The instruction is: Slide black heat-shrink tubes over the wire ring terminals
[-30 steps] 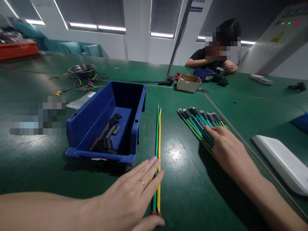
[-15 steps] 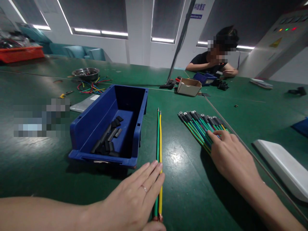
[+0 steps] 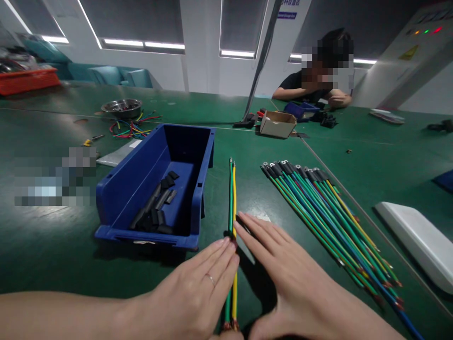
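A green wire and a yellow wire (image 3: pixel 232 198) lie side by side on the green table, running away from me. My left hand (image 3: pixel 193 297) lies flat, fingers stretched out, its fingertips touching the pair from the left. My right hand (image 3: pixel 283 278) is flat and open too, fingertips against the pair from the right. A fanned bundle of green, blue and yellow wires with ring terminals (image 3: pixel 318 212) lies to the right, untouched.
A blue bin (image 3: pixel 141 184) holding several black sleeve pieces stands left of the wires. Further off are a steel bowl (image 3: pixel 121 107), loose coloured wires, a cardboard box (image 3: pixel 277 123) and a seated person. A white flat object (image 3: pixel 417 241) lies at the right.
My right hand has left the fanned bundle and moved left to the two wires. My left hand has stayed by them.
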### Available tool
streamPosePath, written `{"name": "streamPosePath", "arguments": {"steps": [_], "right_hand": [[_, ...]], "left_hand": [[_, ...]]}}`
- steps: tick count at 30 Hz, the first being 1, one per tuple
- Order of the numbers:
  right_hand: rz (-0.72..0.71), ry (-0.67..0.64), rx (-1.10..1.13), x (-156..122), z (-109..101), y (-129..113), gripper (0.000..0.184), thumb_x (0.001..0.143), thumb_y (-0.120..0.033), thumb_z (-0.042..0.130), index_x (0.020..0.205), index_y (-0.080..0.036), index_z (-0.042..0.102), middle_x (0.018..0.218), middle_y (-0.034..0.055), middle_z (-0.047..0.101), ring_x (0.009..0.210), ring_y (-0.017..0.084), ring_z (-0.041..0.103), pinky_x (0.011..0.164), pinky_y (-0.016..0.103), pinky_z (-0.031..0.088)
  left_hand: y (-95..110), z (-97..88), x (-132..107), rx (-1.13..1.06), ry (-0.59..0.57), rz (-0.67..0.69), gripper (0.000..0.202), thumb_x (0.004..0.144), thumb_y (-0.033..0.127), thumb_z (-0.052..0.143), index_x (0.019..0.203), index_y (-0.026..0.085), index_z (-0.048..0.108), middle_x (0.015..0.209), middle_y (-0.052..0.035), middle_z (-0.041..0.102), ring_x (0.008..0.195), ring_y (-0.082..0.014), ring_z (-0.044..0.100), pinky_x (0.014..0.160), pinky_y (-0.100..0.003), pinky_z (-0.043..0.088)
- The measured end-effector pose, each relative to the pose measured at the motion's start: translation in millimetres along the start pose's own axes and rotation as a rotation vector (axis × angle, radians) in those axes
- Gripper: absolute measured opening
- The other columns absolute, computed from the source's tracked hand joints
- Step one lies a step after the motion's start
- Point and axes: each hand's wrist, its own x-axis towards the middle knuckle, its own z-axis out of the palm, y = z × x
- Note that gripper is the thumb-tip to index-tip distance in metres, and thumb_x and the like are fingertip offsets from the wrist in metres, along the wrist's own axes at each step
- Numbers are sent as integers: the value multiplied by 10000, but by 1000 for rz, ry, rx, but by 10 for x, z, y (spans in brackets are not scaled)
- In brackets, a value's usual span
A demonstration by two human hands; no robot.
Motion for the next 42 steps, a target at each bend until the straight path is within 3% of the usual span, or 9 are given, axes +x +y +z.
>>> {"name": "streamPosePath", "arguments": {"steps": [3, 6, 10, 16, 20, 25, 31, 37, 42], "right_hand": [[-42, -74, 34, -15, 99, -82, 1256, 643, -845, 592, 1538, -56, 199, 1586, 224, 247, 1488, 308, 236, 1104, 438, 433], [1, -87, 65, 1, 157, -120, 1194, 699, -845, 533, 1538, -56, 216, 1587, 236, 224, 1499, 309, 179, 1120, 459, 408], [21, -57, 93, 39, 197, -147, 1174, 701, -860, 519, 1510, -38, 298, 1568, 264, 245, 1492, 327, 177, 1126, 477, 389], [73, -34, 235, 13, 198, -123, 1131, 661, -861, 566, 1476, -95, 397, 1573, 203, 264, 1479, 292, 243, 1170, 451, 320], [114, -36, 342, -24, 184, -88, 1147, 628, -813, 651, 1497, -122, 366, 1567, 198, 272, 1458, 315, 291, 1175, 474, 313], [178, 3, 445, -65, 155, -74, 1150, 627, -823, 640, 1525, -184, 310, 1569, 153, 321, 1450, 274, 329, 1167, 436, 334], [210, -125, 414, -30, 96, -83, 1210, 636, -831, 631, 1567, -211, 167, 1635, 182, 90, 1487, 365, 204, 1115, 548, 372], [267, -94, 518, 51, 32, -87, 1093, 631, -778, 687, 1496, -191, 369, 1488, 188, 417, 1377, 352, 402, 1102, 551, 394], [365, -57, 700, 86, -19, -21, 739, 766, -629, 683, 1379, -258, 504, 1308, 100, 569, 1204, 249, 528, 1022, 444, 467]], "left_hand": [[-11, 34, 12, 22, 24, 14, 616, 910, 409, 564, 1255, -101, 586, 1305, -304, 587, 1261, -373, 570, 1066, -414, 497], [-11, 69, 30, 39, 95, 20, 560, 944, 376, 479, 1209, -97, 618, 1256, -294, 626, 1212, -359, 612, 1021, -398, 534], [8, 99, 17, 31, 152, 13, 502, 962, 320, 447, 1201, -82, 630, 1248, -273, 641, 1212, -342, 616, 1022, -391, 530], [-26, 46, -10, -39, 56, -1, 646, 980, 502, 486, 1276, -63, 591, 1332, -274, 582, 1265, -344, 573, 1080, -393, 472], [-58, -2, 10, -80, 10, -5, 678, 974, 543, 496, 1297, -46, 579, 1376, -263, 546, 1313, -337, 527, 1113, -394, 430], [-41, -5, -13, -133, 13, -63, 706, 925, 402, 637, 1460, 4, 405, 1482, -214, 457, 1408, -287, 420, 1180, -362, 347], [-21, -6, -47, -122, -10, -94, 846, 903, 377, 667, 1544, 29, 237, 1505, -205, 436, 1398, -296, 440, 1183, -357, 347], [-25, 33, -52, -139, -13, -112, 841, 917, 407, 644, 1551, 42, 229, 1505, -205, 442, 1391, -304, 450, 1171, -364, 369], [-31, 14, -47, -158, 7, -107, 771, 916, 460, 649, 1518, 91, 340, 1477, -182, 489, 1392, -300, 451, 1181, -375, 357]]}}
